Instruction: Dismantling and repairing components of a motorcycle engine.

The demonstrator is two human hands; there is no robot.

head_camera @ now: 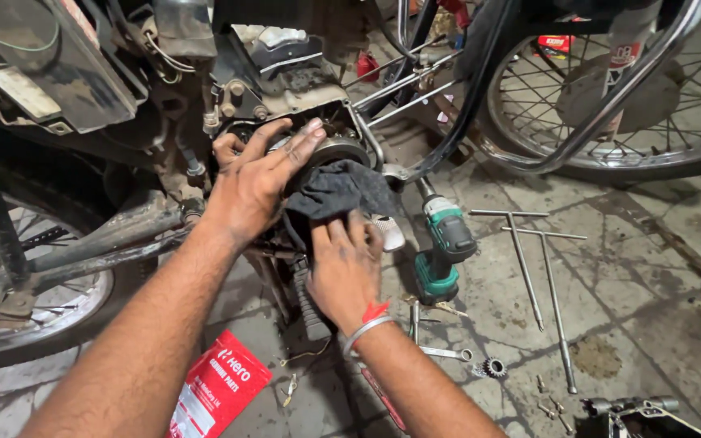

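My left hand (pixel 257 174) lies flat with fingers spread against the open side of a motorcycle engine (pixel 298 101), touching a round metal part (pixel 341 149) there. My right hand (pixel 344 264) grips the lower edge of a dark grey rag (pixel 342 188) that drapes over the round part. A silver bangle and a red thread sit on my right wrist. The rag hides the lower half of the round part.
A green cordless drill (pixel 444 247) lies just right of my right hand. Two T-handle wrenches (pixel 541 259), a spanner (pixel 444 352), a small sprocket (pixel 492 367) and loose bolts lie on the paved floor. A red parts packet (pixel 217 389) is below. Motorcycle wheels stand left (pixel 34 308) and right (pixel 610 122).
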